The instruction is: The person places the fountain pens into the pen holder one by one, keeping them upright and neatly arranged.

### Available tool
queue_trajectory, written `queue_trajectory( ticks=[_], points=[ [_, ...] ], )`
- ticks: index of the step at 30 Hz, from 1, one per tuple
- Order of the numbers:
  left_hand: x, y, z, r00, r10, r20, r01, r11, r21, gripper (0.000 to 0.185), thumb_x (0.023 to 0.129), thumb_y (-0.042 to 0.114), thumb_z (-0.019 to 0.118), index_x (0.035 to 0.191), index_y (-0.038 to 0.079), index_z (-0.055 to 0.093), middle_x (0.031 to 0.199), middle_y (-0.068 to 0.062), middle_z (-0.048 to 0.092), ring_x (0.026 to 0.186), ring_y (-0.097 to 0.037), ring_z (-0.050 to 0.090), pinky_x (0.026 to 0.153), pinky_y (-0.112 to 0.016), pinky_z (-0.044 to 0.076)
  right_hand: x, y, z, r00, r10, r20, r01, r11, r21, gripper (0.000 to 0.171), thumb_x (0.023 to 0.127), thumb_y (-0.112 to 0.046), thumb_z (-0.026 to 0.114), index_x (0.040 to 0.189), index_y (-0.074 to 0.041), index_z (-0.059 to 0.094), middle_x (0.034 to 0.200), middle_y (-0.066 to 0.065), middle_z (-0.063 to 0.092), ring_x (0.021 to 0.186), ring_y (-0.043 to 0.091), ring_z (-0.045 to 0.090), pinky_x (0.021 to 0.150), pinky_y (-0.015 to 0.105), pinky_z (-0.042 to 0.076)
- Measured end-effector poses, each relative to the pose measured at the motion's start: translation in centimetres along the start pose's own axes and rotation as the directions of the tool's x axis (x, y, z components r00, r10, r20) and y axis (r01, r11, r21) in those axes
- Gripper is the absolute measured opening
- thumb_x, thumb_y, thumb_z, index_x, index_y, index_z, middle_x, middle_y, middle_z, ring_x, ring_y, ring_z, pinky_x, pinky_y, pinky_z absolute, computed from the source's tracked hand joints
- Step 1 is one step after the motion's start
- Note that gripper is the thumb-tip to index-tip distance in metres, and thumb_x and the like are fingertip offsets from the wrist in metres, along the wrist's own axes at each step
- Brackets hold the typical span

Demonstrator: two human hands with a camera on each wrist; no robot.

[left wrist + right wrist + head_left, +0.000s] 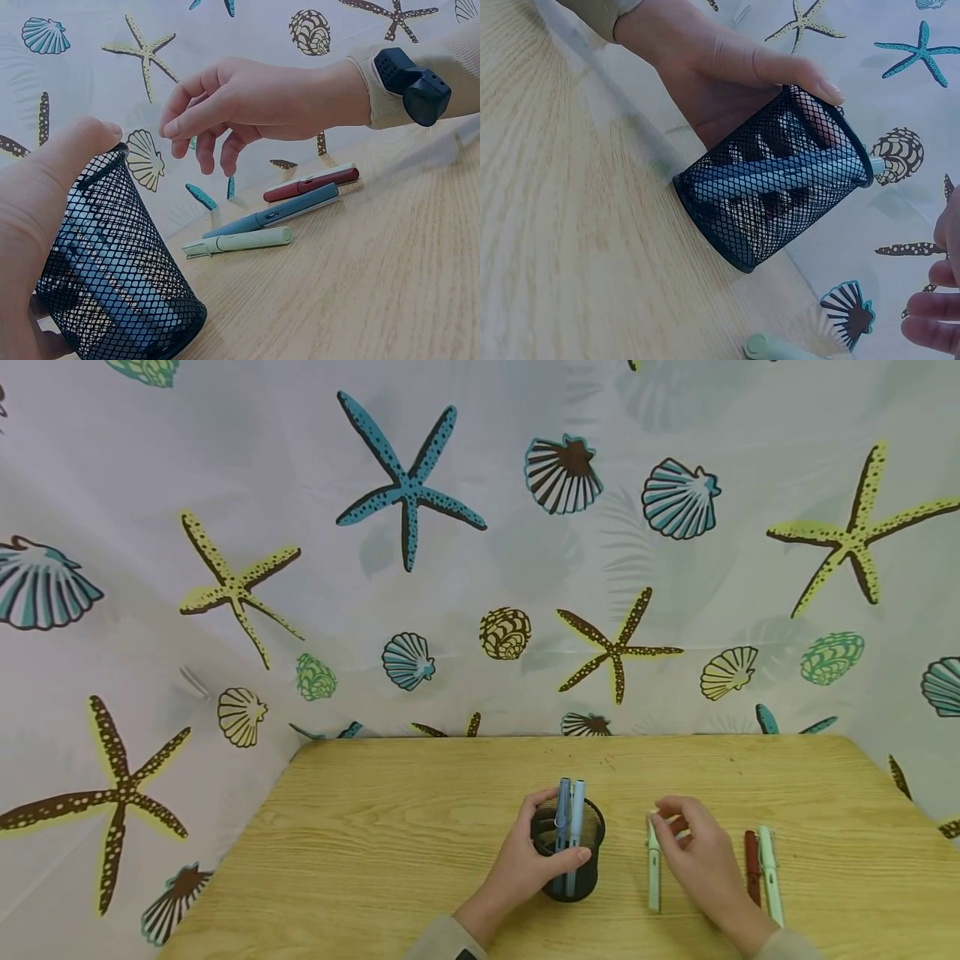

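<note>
A black mesh pen cup (567,860) stands near the table's front edge, and my left hand (528,860) grips it, thumb on the near rim and fingers round the far side. Two blue pens (569,810) stand inside it. In the left wrist view the cup (112,277) fills the lower left. To its right my right hand (686,847) hovers with loosely curled fingers over a light green pen (654,872) and holds nothing. The left wrist view shows the right hand (225,120) above the light green pen (240,241), a blue pen (281,214) and a red pen (311,184).
A red pen (752,870) and another pale green pen (770,875) lie right of my right hand. The wooden table (390,827) is backed and flanked by a curtain (450,568) printed with shells and starfish. Bare wood extends to the left and behind the cup.
</note>
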State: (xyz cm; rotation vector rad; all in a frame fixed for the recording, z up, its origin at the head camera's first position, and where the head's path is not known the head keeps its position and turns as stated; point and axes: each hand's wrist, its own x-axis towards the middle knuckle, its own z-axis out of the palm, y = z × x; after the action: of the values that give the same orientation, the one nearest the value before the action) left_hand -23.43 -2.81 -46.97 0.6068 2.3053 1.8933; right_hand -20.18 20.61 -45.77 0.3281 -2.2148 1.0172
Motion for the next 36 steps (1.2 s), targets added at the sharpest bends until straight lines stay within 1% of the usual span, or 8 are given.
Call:
queue_trajectory(
  ticks=[7,13,17,22,27,32,36],
  points=[
    [0.0,-0.1,0.0,1.0,0.004,0.0,-0.004,1.0,-0.001,0.07,0.08,0.03,0.073,0.136,0.041,0.033,0.132,-0.005,0.038,0.111,-0.026,0.045,0.078,-0.044,0.047,0.0,0.3,-0.6,1.0,0.014,-0.003,-0.014,1.0,-0.022,0.016,0.085,-0.001,0.066,0.099,-0.007,0.061,0.087,-0.001,0.059,0.066,0.008,0.055,0.051,0.022,0.046],
    [0.0,-0.1,0.0,1.0,0.011,0.0,-0.011,1.0,-0.002,0.07,0.08,0.03,0.073,0.136,0.041,0.033,0.131,-0.005,0.039,0.112,-0.026,0.045,0.079,-0.045,0.047,-0.1,0.8,-1.3,0.998,0.054,0.01,-0.054,0.998,-0.031,0.015,0.087,-0.006,0.064,0.102,-0.008,0.062,0.089,-0.001,0.059,0.068,0.006,0.054,0.052,0.022,0.046],
    [0.1,-0.1,0.0,1.0,0.011,0.0,-0.011,1.0,-0.003,0.07,0.08,0.03,0.073,0.136,0.041,0.033,0.131,-0.005,0.039,0.111,-0.025,0.046,0.078,-0.044,0.047,-0.1,0.9,-1.8,0.999,0.037,-0.004,-0.038,0.998,-0.057,0.015,0.087,-0.004,0.065,0.101,-0.006,0.062,0.089,0.0,0.06,0.067,0.006,0.055,0.052,0.021,0.047],
    [0.1,-0.1,0.0,1.0,0.013,0.002,-0.013,1.0,-0.007,0.07,0.08,0.03,0.073,0.136,0.041,0.033,0.13,-0.005,0.039,0.11,-0.025,0.046,0.078,-0.044,0.047,0.1,1.2,-2.6,0.999,0.035,-0.008,-0.036,0.997,-0.075,0.015,0.086,-0.002,0.065,0.1,-0.005,0.061,0.088,0.002,0.059,0.067,0.006,0.054,0.052,0.021,0.046],
    [0.1,-0.1,0.1,1.0,0.014,0.003,-0.014,1.0,-0.009,0.07,0.079,0.032,0.074,0.136,0.041,0.033,0.129,-0.005,0.04,0.109,-0.024,0.047,0.078,-0.042,0.047,0.0,1.6,-3.2,0.999,0.032,-0.007,-0.033,0.994,-0.1,0.014,0.086,-0.004,0.065,0.1,-0.004,0.062,0.087,0.002,0.06,0.067,0.007,0.054,0.051,0.021,0.045],
    [0.1,-0.1,0.1,1.0,0.009,0.002,-0.009,1.0,-0.009,0.07,0.079,0.034,0.074,0.135,0.041,0.033,0.129,-0.004,0.041,0.109,-0.024,0.047,0.078,-0.042,0.047,-0.1,2.3,-3.5,0.999,0.02,-0.029,-0.023,0.993,-0.117,0.014,0.086,-0.005,0.065,0.1,-0.005,0.062,0.087,0.002,0.06,0.067,0.008,0.054,0.05,0.023,0.046],
    [0.1,-0.1,0.1,1.0,0.003,0.001,-0.003,1.0,-0.008,0.071,0.079,0.035,0.074,0.136,0.041,0.033,0.129,-0.004,0.041,0.109,-0.024,0.047,0.078,-0.042,0.047,-0.2,2.6,-3.8,0.999,0.032,-0.026,-0.035,0.991,-0.132,0.014,0.087,-0.007,0.064,0.101,-0.005,0.061,0.088,0.001,0.06,0.067,0.007,0.053,0.05,0.023,0.046]
  ],
)
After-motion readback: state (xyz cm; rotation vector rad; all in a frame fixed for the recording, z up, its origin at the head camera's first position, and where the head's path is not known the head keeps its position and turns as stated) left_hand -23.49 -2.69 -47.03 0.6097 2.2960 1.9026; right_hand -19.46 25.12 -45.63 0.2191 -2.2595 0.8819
